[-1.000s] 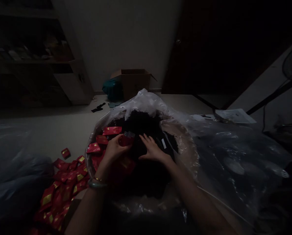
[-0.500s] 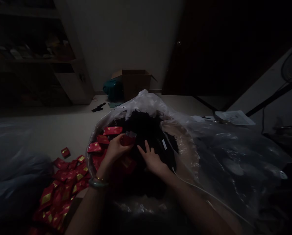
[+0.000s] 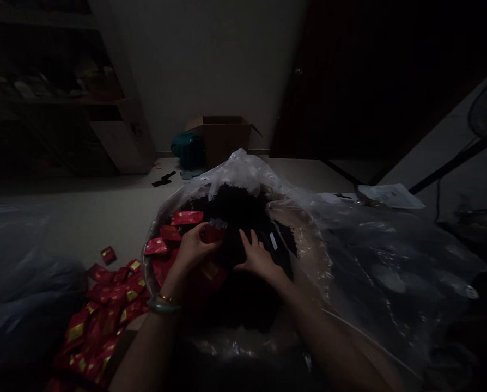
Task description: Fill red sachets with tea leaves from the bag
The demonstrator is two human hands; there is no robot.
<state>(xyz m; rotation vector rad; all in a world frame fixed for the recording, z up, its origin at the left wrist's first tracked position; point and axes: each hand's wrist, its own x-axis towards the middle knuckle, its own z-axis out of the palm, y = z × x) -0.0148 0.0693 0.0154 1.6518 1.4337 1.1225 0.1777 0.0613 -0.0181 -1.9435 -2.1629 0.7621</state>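
My left hand grips a small red packet with a clear top edge, holding it over a plastic-lined container. A heap of dark, shredded leaf-like stuff fills the container. My right hand holds nothing; its fingers are spread above the heap, just right of the packet. Close beside that hand lies a black object with a white label; its kind is too dark to make out. More red packets rest on the container's left side, next to my left hand.
Many red packets with gold patches are piled on the left, one lying apart on the floor. An open cardboard box and a teal bag stand by the wall. Clear plastic sheeting spreads out on the right.
My right hand has shifted slightly right and its fingers have spread wider, the thumb now apart. My left hand stays in place with the red packet.
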